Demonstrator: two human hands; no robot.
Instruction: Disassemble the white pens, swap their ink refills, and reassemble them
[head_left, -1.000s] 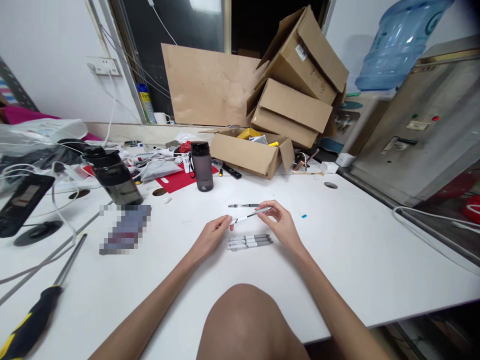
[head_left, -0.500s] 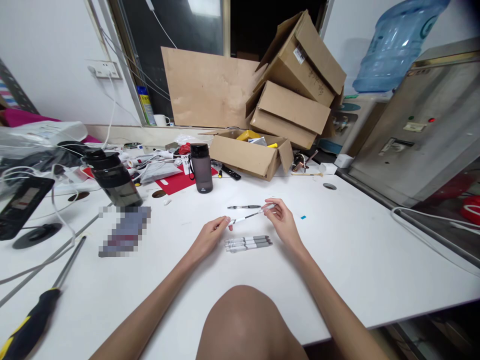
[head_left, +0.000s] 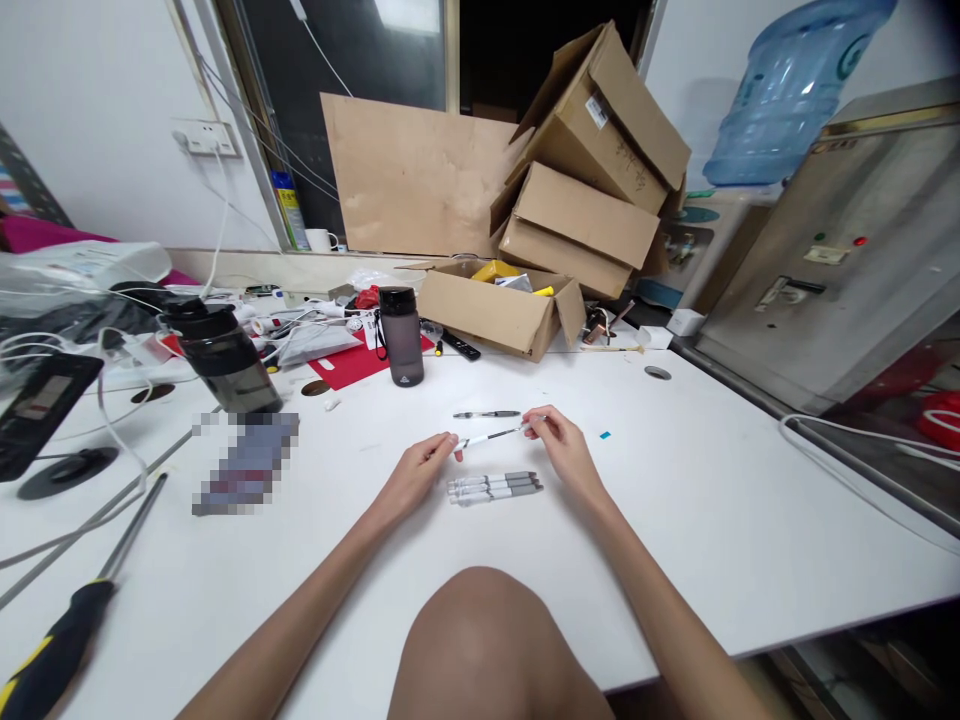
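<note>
A slim pen (head_left: 478,439) with a white part and a thin dark length spans the gap between my two hands, above the white table. My left hand (head_left: 418,476) pinches its white end. At the other end, the fingers of my right hand (head_left: 559,445) close on the pen's tip; exactly which part they hold is hidden. Just nearer to me lie several white-and-grey pens (head_left: 495,488) side by side in a row. Beyond my hands a single dark, clear-bodied pen (head_left: 486,414) rests on the table.
A small blue scrap (head_left: 604,435) lies right of my right hand. Farther back stand a dark bottle (head_left: 402,340), a remote (head_left: 460,345) and an open cardboard box (head_left: 487,315). At left are another bottle (head_left: 225,360), a blurred-out item (head_left: 247,465) and a screwdriver (head_left: 94,600).
My right hand has lowered slightly and its fingers have drawn in; the pale piece that showed at its fingertips is now mostly hidden. My left hand is nearly still.
</note>
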